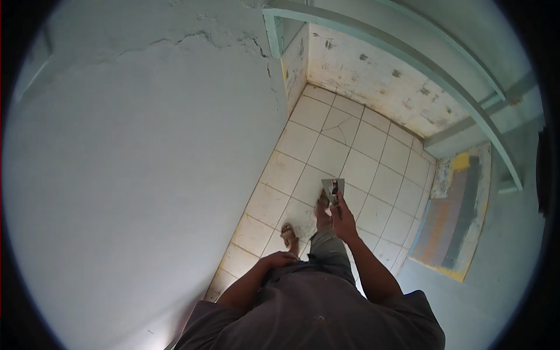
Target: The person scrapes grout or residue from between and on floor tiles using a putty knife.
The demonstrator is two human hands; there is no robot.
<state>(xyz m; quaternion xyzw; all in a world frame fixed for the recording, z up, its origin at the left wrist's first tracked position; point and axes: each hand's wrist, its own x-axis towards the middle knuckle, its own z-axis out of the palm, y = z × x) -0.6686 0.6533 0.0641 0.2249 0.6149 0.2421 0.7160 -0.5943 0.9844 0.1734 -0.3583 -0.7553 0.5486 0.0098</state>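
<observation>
My right hand (343, 220) is closed around the handle of a putty knife (325, 185), held out in front of my right leg. Its wide metal blade points away from me, with a dark patch near the middle. My left hand (282, 259) lies against my shorts at the waist, fingers stretched out and seemingly with nothing in them. Below, my sandalled left foot (288, 233) stands on the tiles, while the other foot is partly covered by the putty knife.
A grey wall (146, 151) with cracks near its top rises on the left. White floor tiles (326, 153) run to a stained low wall (379, 76). Pale green bars (408, 46) cross the upper right. A striped, yellow-edged patch (449, 216) marks the right wall.
</observation>
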